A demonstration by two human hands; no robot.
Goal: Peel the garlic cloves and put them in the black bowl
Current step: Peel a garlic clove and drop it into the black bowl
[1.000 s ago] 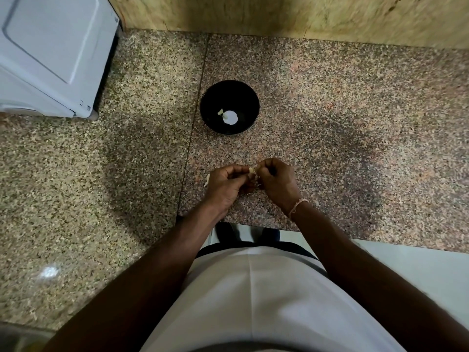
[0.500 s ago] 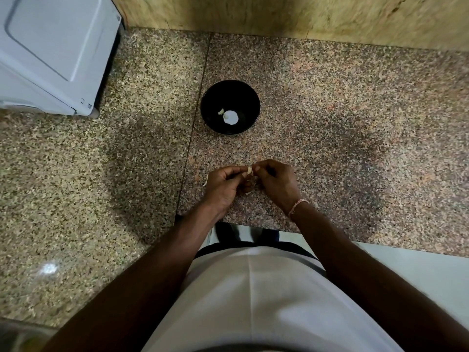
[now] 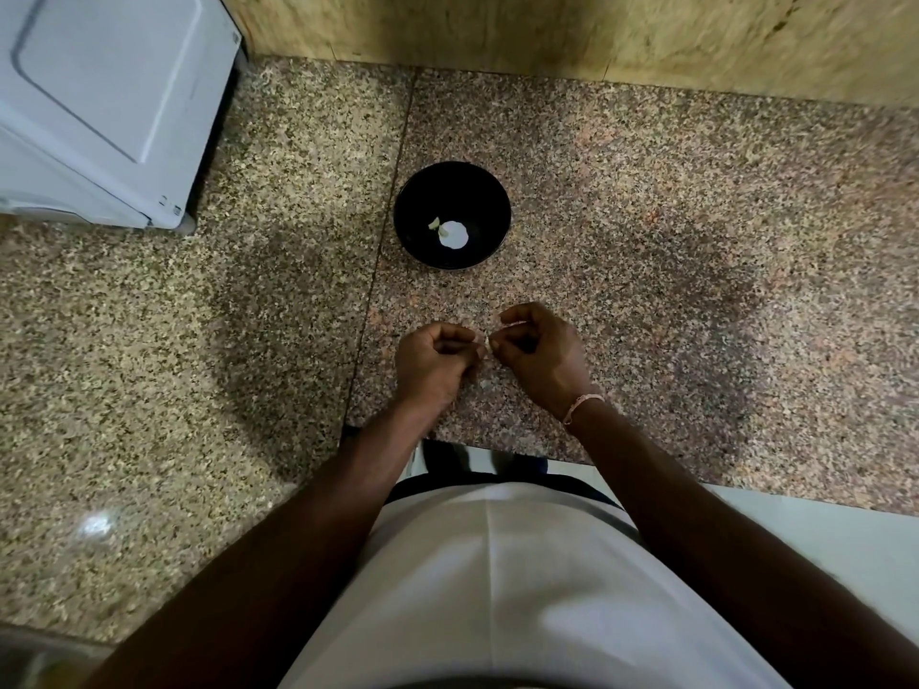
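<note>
Both hands (image 3: 490, 350) pinch garlic clove (image 3: 486, 344) near black bowl (image 3: 451, 214)

Looking down on a speckled granite bench (image 3: 646, 241). Near the middle, left hand (image 3: 432, 363) and right hand (image 3: 542, 358) close together, both curled in a pinching grip on a small pale garlic clove (image 3: 487, 343) between them. Beyond, a black bowl (image 3: 452, 184) holding a peeled clove (image 3: 453, 234). Bracelet (image 3: 582, 405) on right wrist.
</note>
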